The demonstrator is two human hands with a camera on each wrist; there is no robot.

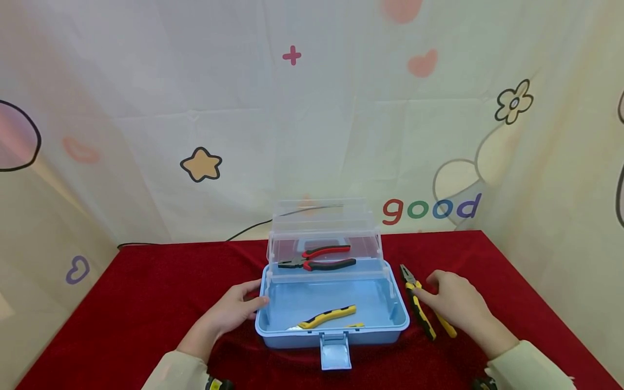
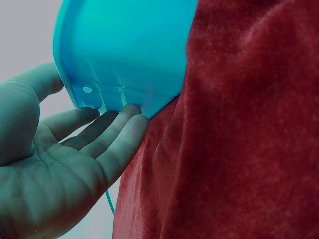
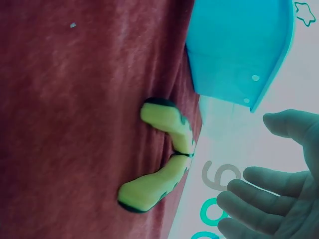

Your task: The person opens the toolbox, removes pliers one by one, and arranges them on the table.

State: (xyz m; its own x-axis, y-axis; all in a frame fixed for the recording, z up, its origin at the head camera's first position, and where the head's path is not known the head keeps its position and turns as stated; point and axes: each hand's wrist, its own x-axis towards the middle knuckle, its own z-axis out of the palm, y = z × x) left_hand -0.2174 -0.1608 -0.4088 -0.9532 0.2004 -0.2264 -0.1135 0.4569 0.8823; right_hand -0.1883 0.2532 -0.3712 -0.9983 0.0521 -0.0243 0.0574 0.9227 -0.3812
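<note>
Left hand [image 1: 235, 310] grips the left side of the blue box [image 1: 292, 340]: thumb over the rim, fingers against the outer wall. Right hand [image 1: 458, 300] holds nothing, fingers loose, over the yellow-and-black pliers [image 1: 420, 313]. Those lie on the red-covered surface [image 1: 185, 281] just right of the box, handles spread, nose pointing away from the person. Box sits on the surface between the hands, clear lid [image 1: 322, 214] raised, front latch [image 1: 335, 356] hanging down. Red-and-black pliers [image 1: 331, 266] at the back of the box, nose left. Yellow-handled tool [image 1: 326, 317] inside along the front wall, working end partly hidden.
</note>
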